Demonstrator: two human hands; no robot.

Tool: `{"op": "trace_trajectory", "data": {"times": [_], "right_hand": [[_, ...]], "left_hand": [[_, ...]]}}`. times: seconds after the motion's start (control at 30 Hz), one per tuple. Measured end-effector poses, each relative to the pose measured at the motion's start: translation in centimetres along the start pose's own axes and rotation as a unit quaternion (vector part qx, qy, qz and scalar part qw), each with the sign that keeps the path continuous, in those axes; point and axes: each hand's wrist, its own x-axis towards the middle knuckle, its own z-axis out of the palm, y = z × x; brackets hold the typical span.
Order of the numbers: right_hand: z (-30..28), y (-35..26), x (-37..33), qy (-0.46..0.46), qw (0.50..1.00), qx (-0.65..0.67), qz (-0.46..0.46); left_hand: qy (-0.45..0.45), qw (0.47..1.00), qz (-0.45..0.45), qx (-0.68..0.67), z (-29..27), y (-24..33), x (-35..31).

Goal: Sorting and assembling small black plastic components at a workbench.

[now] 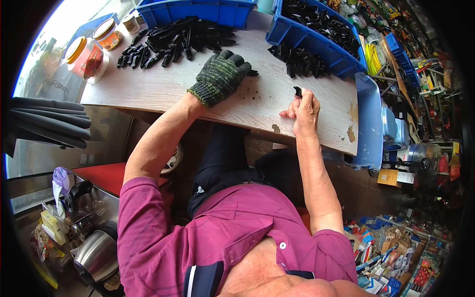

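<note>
My left hand [221, 78], in a dark green-grey knitted work glove, is over the middle of the table with its fingers curled down. The end of a black plastic piece [253, 73] sticks out by its fingertips; the rest is hidden beneath the glove. My bare right hand [306, 113] pinches a small black plastic part [298, 91] between thumb and forefinger, above the right part of the table. Beyond my left hand lies a wide pile of long black plastic pieces [175, 38]. A smaller heap of short black pieces [299, 60] lies beyond my right hand.
A blue crate [198, 14] stands at the back. Another blue crate [316, 37] at back right holds many black parts. Two orange-lidded jars [85, 57] sit at the table's left end. A blue plastic bin [370, 121] adjoins the right edge of the pale wooden table [163, 96].
</note>
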Motion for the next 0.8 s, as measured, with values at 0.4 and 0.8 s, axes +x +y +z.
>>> {"op": "trace_trajectory", "data": {"times": [0.4, 0.8], "right_hand": [[-0.1, 0.1, -0.1, 0.02, 1.0, -0.009, -0.015], [-0.1, 0.0, -0.4, 0.034, 0.999, 0.003, -0.009]], "left_hand": [[0.031, 0.988, -0.076, -0.135, -1.5, 4.5, 0.0], [0.013, 0.879, -0.186, -0.439, 1.9, 10.2, 1.7]]}}
